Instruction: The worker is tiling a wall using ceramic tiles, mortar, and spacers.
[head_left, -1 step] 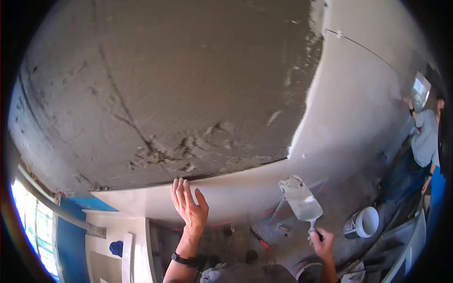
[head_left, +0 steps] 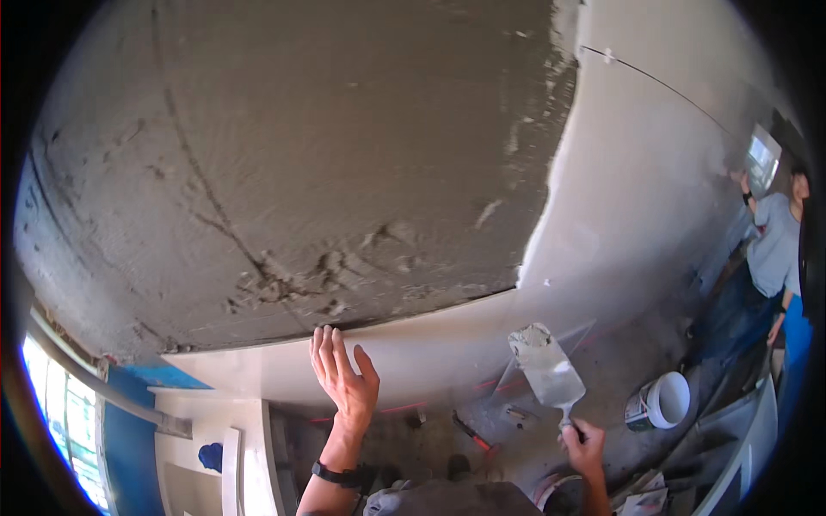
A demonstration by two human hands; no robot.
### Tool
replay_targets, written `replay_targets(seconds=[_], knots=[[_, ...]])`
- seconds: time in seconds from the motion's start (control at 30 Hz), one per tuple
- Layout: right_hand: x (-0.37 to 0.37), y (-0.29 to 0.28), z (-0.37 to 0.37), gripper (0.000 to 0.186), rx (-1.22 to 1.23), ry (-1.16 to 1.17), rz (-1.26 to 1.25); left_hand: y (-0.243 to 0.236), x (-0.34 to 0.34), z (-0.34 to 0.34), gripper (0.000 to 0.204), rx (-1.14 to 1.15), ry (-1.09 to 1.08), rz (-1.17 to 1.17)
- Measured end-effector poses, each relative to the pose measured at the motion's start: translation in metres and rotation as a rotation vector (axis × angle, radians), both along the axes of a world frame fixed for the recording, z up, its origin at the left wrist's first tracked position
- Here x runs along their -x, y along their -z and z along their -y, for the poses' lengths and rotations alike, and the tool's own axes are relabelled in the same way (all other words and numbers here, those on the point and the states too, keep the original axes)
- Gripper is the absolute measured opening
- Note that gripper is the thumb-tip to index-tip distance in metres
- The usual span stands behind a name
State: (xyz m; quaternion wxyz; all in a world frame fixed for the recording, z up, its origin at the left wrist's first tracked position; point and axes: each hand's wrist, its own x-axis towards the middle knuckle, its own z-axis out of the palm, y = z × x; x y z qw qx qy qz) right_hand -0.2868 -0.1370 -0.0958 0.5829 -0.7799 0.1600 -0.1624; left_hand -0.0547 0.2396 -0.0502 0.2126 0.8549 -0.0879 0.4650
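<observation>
Nearest, the right hand (head_left: 583, 445) is closed around the dark handle of a trowel (head_left: 552, 377), held at the right of centre, clear of the wall. Its broad, flat metal blade is dull and smeared, with lumpy grey paste near the far end. The left hand (head_left: 346, 383) is released, fingers extended and close together, thumb apart, fingertips at the edge of a smooth white board (head_left: 439, 335); a dark band (head_left: 335, 475) circles the wrist. Against the board lies a rough grey wall (head_left: 361, 146), ridged and scraped near the fingers, with a ragged white border on the right.

Farther down, a red-handled tool (head_left: 475, 434) and a round white bucket (head_left: 671, 397) stand out on the dusty floor. Off to the right, a person (head_left: 774, 249) in a grey top has a raised hand by the wall.

The bucket's contents are hard to make out. Another container (head_left: 545, 490) is partly covered by the right forearm, and the bright window (head_left: 64, 417) is cut off at the left.

Since the earlier frame, the wall has shifted slightly left in view; both hands keep nearly the same pose.
</observation>
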Motion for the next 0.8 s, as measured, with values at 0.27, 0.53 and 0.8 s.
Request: replay_targets(seconds=[0.27,0.53,0.8], knots=[[0.045,0.04,-0.002,0.022,-0.179,0.24,-0.143,0.002,-0.003,0.085,0.049,-0.038,0.114,-0.016],[0.05,0.072,0.013,0.025,-0.223,0.235,-0.153,-0.001,-0.006,0.149,0.056,-0.062,0.205,-0.085],[0.05,0.088,0.023,0.029,-0.238,0.162,-0.123,-0.013,-0.008,0.198,0.056,0.039,0.521,-0.133]])
